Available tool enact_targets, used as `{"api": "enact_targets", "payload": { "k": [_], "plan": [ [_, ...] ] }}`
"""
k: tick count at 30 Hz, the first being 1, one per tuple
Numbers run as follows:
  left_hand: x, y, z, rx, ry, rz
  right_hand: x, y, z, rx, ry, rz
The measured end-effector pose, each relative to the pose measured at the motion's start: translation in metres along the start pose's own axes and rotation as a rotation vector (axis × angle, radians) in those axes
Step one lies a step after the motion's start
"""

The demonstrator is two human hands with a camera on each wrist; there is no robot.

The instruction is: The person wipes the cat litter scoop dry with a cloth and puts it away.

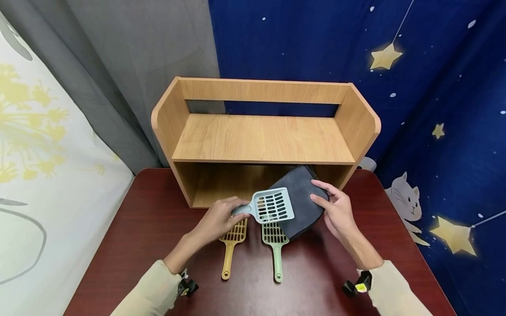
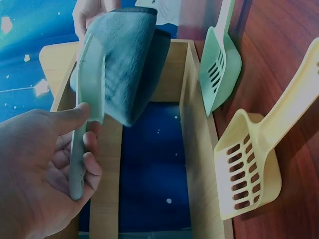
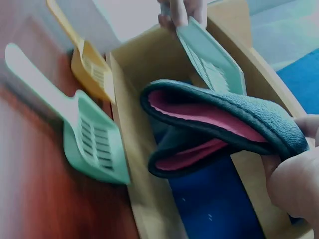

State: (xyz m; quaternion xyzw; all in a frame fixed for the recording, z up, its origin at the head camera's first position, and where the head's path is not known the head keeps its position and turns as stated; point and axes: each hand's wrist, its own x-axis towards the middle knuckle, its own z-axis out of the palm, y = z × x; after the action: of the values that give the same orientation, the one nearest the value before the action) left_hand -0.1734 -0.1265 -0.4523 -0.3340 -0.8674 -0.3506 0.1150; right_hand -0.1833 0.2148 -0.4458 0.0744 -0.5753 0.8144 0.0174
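A pale blue litter scoop (image 1: 272, 205) is held up by its handle in my left hand (image 1: 221, 216), thumb along one side and fingers curled round the other. My right hand (image 1: 341, 210) pinches a folded dark grey cloth (image 1: 302, 193) at its right edge. In the right wrist view the folds of the cloth (image 3: 219, 117) show a pink inner side. Slotted scoop head and cloth overlap in the head view. Below them on the table lie a yellow litter scoop (image 1: 234, 239) and a light green litter scoop (image 1: 276, 245), handles toward me.
A two-tier wooden shelf (image 1: 262, 138) stands at the back of the dark red table (image 1: 158, 237), just beyond both hands. Behind it hang a grey curtain (image 1: 150, 52) and a blue curtain (image 1: 300, 44) with stars. A white patterned cloth (image 1: 47, 175) hangs at the left.
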Motion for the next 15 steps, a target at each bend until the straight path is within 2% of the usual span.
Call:
{"api": "enact_targets", "payload": {
  "k": [7, 11, 15],
  "plan": [
    [0.003, 0.007, 0.012, -0.07, 0.044, -0.039, -0.009, 0.02, 0.021, 0.181, 0.128, 0.098],
    [0.004, 0.01, 0.018, -0.1, 0.07, -0.069, -0.013, 0.031, 0.03, 0.28, 0.163, 0.168],
    [0.005, 0.012, 0.023, -0.114, 0.079, -0.084, -0.015, 0.035, 0.032, 0.361, 0.188, 0.198]
  ]
}}
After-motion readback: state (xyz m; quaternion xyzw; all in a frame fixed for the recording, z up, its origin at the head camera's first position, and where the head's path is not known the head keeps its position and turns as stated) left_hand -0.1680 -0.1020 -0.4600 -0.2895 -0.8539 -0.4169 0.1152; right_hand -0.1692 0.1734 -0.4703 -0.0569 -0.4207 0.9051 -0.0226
